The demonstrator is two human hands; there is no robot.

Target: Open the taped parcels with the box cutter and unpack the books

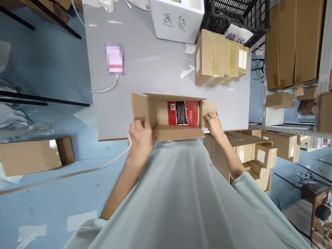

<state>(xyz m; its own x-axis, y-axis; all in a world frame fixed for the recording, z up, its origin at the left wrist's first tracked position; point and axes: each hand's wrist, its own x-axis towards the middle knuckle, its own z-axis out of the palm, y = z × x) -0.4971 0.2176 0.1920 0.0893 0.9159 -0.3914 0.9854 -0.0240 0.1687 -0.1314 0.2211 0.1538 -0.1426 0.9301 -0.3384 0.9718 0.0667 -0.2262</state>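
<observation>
An open cardboard box (178,133) lies at the table's front edge, its flaps spread. Inside, toward its right end, rests a red package (192,114) with a black printed panel and a barcode; I cannot tell if it is a book or a packet. My left hand (141,138) is closed on the box's left flap at the near corner. A white cord (114,159) runs up to that hand's outer side; whether the fingers also hold it is unclear. My right hand (214,125) pinches the right flap.
Several taped cartons (207,58) stand at the table's back right. Behind them are a white foam box (176,20) and a black plastic crate (236,14). A blurred-out device (114,58) with a cable lies back left. Cartons (254,152) fill the floor at right.
</observation>
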